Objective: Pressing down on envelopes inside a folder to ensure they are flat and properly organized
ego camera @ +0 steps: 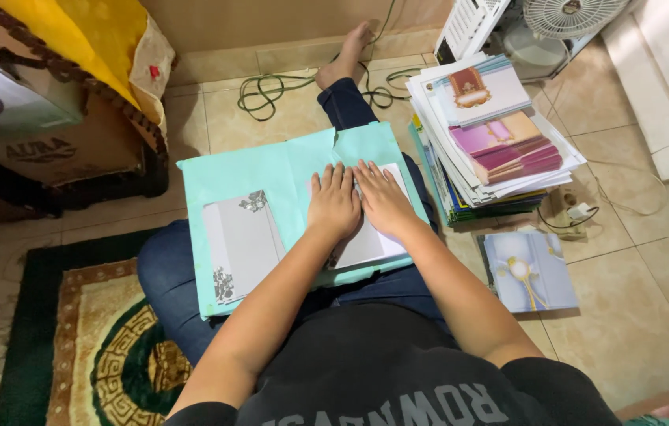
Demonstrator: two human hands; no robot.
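Observation:
I sit on the floor with a large mint-green folder (263, 170) across my lap. My left hand (333, 203) and my right hand (382, 197) lie flat side by side, fingers together, pressing on a white card (374, 241) on the folder's right half. A grey card with a dark floral corner pattern (241, 243) rests on the folder's left half, apart from both hands.
A tall stack of printed cards and papers (492, 134) stands on the tiled floor at my right. A light-blue card (530, 270) lies in front of it. A green cable (271, 87), a fan (567, 20), cardboard boxes (58, 142) and a patterned rug (90, 339) surround me.

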